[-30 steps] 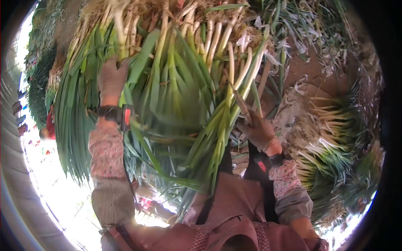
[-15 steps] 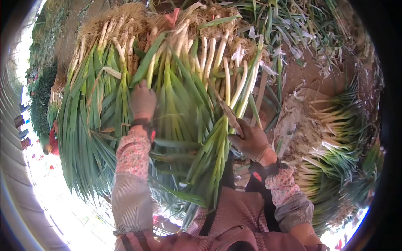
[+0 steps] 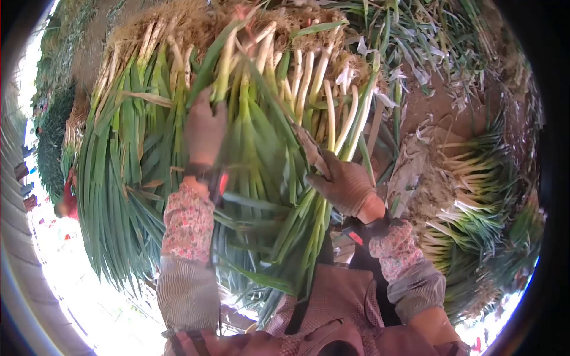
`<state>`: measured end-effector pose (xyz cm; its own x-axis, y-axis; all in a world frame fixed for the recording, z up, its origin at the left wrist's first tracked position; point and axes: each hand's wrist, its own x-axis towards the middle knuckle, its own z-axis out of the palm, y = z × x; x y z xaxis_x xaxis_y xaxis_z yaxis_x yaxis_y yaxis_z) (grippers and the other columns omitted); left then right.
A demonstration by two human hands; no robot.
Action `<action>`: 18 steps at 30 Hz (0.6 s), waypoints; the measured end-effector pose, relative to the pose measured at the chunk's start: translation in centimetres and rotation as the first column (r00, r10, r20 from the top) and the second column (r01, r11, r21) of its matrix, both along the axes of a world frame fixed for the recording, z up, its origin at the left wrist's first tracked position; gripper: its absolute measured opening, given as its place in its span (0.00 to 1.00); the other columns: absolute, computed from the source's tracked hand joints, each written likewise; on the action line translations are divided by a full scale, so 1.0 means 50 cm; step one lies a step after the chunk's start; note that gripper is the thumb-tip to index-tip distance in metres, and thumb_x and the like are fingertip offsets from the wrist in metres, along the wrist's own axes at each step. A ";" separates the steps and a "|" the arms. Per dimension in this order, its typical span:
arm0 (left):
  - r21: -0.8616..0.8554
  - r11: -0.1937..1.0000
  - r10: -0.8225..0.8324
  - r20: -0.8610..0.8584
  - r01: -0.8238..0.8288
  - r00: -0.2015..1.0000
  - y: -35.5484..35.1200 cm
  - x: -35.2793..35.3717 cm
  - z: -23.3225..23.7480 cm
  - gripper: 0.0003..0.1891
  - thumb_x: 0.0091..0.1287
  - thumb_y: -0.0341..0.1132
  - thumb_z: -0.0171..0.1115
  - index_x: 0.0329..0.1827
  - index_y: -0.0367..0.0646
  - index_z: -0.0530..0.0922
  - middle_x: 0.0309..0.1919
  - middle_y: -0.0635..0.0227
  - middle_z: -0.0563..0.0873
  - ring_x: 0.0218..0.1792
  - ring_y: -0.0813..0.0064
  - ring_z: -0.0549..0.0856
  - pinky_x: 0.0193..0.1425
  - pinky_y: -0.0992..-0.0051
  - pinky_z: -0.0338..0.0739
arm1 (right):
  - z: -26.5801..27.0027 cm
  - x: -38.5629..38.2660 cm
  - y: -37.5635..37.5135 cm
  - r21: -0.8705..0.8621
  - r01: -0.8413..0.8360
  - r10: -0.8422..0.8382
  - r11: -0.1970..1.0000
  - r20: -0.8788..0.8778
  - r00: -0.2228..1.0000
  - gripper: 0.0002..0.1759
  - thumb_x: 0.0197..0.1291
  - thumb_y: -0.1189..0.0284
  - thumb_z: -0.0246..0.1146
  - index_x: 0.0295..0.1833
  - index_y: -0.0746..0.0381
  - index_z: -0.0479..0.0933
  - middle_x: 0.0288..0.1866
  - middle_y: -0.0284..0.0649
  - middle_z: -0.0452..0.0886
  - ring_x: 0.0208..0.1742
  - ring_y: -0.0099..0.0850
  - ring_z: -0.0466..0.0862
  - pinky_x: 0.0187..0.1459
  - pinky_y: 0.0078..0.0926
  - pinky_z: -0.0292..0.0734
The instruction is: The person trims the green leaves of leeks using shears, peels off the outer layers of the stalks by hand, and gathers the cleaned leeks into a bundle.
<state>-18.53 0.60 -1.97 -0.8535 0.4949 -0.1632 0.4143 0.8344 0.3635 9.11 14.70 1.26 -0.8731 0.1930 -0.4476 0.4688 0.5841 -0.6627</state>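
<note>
My left hand (image 3: 205, 127), in a brownish glove, is among the upper stalks of a large pile of leeks (image 3: 127, 130). Its fingers are curled around a leek (image 3: 208, 68) with a broad green leaf, though blur softens the grip. To the right, my gloved right hand (image 3: 347, 183) is closed on a dirt-caked knife (image 3: 310, 148), its blade pointing up and left over the leeks. Pale stalks (image 3: 331, 115) stand just beyond the blade. Roots (image 3: 172, 24) lie at the far end, with green leaves trailing toward my body.
Another heap of leeks (image 3: 475, 207) lies at right beside soil-covered sheeting (image 3: 409, 172). Leaf scraps and peelings (image 3: 409, 47) cover the ground at upper right. A darker green pile (image 3: 50, 148) stands at far left, near a patch of red clothing (image 3: 69, 202).
My left hand has moved up along the stalks, and the broad leaf there has shifted up with it. My right hand and the knife have moved slightly up and left.
</note>
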 end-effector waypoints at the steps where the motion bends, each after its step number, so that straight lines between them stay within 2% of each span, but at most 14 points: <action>1: 0.069 0.997 0.028 0.129 -0.037 0.991 0.005 -0.004 0.006 0.25 0.65 0.43 0.63 0.64 0.44 0.76 0.52 0.48 0.85 0.51 0.48 0.85 0.54 0.58 0.80 | -0.003 -0.004 -0.006 0.025 0.010 -0.008 1.000 -0.080 0.997 0.26 0.65 0.66 0.59 0.69 0.52 0.67 0.48 0.44 0.77 0.32 0.45 0.86 0.29 0.45 0.83; 4: 0.001 0.994 -0.103 0.225 0.105 0.969 -0.042 0.001 -0.067 0.29 0.64 0.46 0.64 0.65 0.40 0.76 0.51 0.45 0.86 0.52 0.48 0.85 0.55 0.60 0.79 | -0.017 -0.002 -0.015 0.075 -0.021 0.030 0.997 -0.123 0.992 0.23 0.64 0.67 0.59 0.65 0.52 0.71 0.52 0.45 0.75 0.34 0.44 0.86 0.28 0.44 0.83; 5: 0.045 0.987 -0.162 0.197 0.156 0.967 -0.078 -0.001 -0.101 0.26 0.63 0.42 0.69 0.60 0.37 0.78 0.51 0.47 0.86 0.52 0.52 0.85 0.58 0.62 0.78 | -0.014 -0.003 -0.014 0.077 -0.029 0.037 0.997 -0.107 0.994 0.21 0.64 0.67 0.59 0.63 0.52 0.73 0.53 0.46 0.75 0.35 0.43 0.86 0.28 0.43 0.83; 9: -0.143 0.955 -0.238 0.148 0.259 0.960 -0.075 0.038 -0.019 0.24 0.65 0.48 0.64 0.56 0.37 0.79 0.46 0.44 0.86 0.48 0.45 0.85 0.52 0.58 0.80 | 0.015 -0.006 -0.012 -0.008 -0.098 0.098 0.995 0.124 0.987 0.16 0.63 0.68 0.59 0.57 0.52 0.78 0.56 0.48 0.74 0.41 0.43 0.86 0.33 0.43 0.84; 11: -0.217 0.938 -0.240 0.161 0.272 0.957 -0.063 0.044 0.017 0.23 0.65 0.48 0.65 0.54 0.37 0.80 0.44 0.45 0.86 0.45 0.45 0.85 0.49 0.58 0.80 | 0.004 0.013 -0.012 0.020 -0.114 0.112 0.993 0.065 0.992 0.16 0.64 0.68 0.59 0.57 0.51 0.78 0.56 0.48 0.74 0.42 0.44 0.86 0.36 0.45 0.84; 12: -0.124 0.965 -0.197 0.247 0.233 0.949 -0.047 0.054 0.058 0.23 0.65 0.48 0.65 0.53 0.37 0.80 0.43 0.45 0.86 0.44 0.45 0.85 0.47 0.58 0.80 | -0.021 0.039 -0.012 0.064 -0.096 0.099 0.993 -0.047 0.994 0.17 0.64 0.67 0.59 0.58 0.51 0.78 0.56 0.48 0.75 0.43 0.45 0.86 0.38 0.45 0.84; 14: 0.043 0.992 -0.125 0.438 0.118 0.890 -0.011 0.102 0.151 0.24 0.65 0.48 0.65 0.52 0.35 0.80 0.42 0.45 0.86 0.41 0.45 0.86 0.44 0.58 0.80 | -0.017 0.074 -0.007 0.057 -0.028 0.034 0.998 -0.100 0.994 0.17 0.64 0.66 0.59 0.58 0.51 0.77 0.56 0.48 0.76 0.43 0.46 0.86 0.40 0.46 0.83; 15: 0.106 0.992 -0.117 0.486 0.074 0.866 0.007 0.128 0.163 0.24 0.66 0.48 0.64 0.51 0.33 0.80 0.41 0.44 0.86 0.42 0.46 0.86 0.46 0.59 0.79 | 0.009 0.078 0.009 0.016 0.022 -0.021 1.000 -0.052 0.998 0.16 0.64 0.66 0.59 0.57 0.52 0.77 0.55 0.48 0.77 0.44 0.46 0.86 0.41 0.46 0.83; 17: 0.163 0.986 -0.132 0.565 0.047 0.815 0.022 0.174 0.117 0.20 0.70 0.42 0.62 0.53 0.32 0.80 0.38 0.58 0.86 0.38 0.67 0.83 0.45 0.69 0.78 | 0.040 0.089 0.021 -0.093 0.292 -0.297 0.952 -0.044 0.954 0.27 0.60 0.58 0.66 0.61 0.60 0.73 0.41 0.53 0.84 0.45 0.54 0.85 0.44 0.45 0.78; 18: 0.191 0.981 -0.141 0.599 0.031 0.788 0.024 0.193 0.083 0.18 0.72 0.39 0.60 0.54 0.31 0.80 0.37 0.64 0.86 0.36 0.78 0.81 0.44 0.74 0.77 | 0.046 0.100 0.025 -0.110 0.336 -0.331 0.935 0.064 0.941 0.27 0.60 0.57 0.66 0.61 0.60 0.74 0.41 0.53 0.84 0.45 0.53 0.85 0.44 0.45 0.78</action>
